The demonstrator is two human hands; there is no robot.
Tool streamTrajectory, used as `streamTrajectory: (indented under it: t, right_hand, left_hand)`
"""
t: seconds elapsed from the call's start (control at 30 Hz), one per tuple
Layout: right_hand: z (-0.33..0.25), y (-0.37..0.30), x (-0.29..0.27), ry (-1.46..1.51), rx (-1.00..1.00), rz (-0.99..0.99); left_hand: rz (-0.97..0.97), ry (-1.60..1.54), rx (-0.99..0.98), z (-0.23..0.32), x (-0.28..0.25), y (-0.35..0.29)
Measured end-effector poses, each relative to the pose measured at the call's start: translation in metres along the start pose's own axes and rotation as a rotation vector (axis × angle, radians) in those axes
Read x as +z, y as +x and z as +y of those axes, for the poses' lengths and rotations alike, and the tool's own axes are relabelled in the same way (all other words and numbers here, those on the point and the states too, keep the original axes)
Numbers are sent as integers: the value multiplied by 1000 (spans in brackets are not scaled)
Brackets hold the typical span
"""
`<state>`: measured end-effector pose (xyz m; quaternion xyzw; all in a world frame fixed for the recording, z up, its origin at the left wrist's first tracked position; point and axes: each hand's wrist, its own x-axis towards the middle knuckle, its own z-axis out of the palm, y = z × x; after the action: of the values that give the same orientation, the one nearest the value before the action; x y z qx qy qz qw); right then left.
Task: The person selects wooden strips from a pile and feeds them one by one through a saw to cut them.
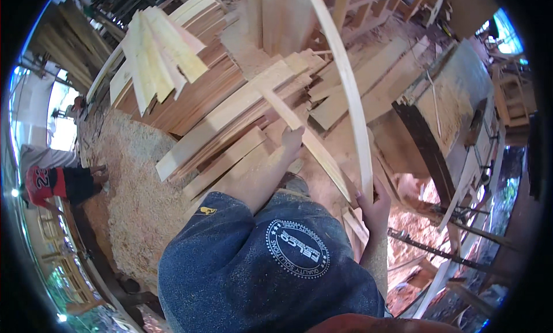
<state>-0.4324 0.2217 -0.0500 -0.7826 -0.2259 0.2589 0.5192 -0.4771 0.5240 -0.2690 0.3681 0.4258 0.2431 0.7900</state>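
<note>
My left hand (292,139) is closed around the middle of a narrow wooden strip (324,156), which slants from a stack of boards down toward my right hand. A long pale wooden plank (352,97) rises from my right hand (375,205) to the top of the view, looking bowed in the fisheye picture. My right fingers grip this plank at its lower end. The narrow strip's lower end lies close beside them; whether they touch it too, I cannot tell. Beneath my left arm is a stack of long boards (230,114).
A larger board pile (190,97) stands at the far left, with loose pale boards (161,53) fanned on top. Sawdust (135,189) covers the floor. On the right is a dusty machine or bench (455,102) with a dark edge. Another person (57,182) bends at the far left.
</note>
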Motion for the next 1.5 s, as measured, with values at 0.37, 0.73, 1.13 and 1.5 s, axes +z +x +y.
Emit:
streamTrajectory:
  t: [0.37, 0.73, 1.13, 1.5]
  right_hand:
    - [-221, 116, 178, -72, -220, -433]
    - [-153, 153, 212, -544, -458, -223]
    - [30, -61, 70, -402, 463, 56]
    - [130, -189, -31, -312, 493, 489]
  left_hand:
    - [60, -138, -106, 65, -89, -8]
    - [-154, -232, -320, 77, -102, 27]
    - [-772, -429, -774, 70, 123, -46]
    - [-1059, -197, -921, -69, 275, -185]
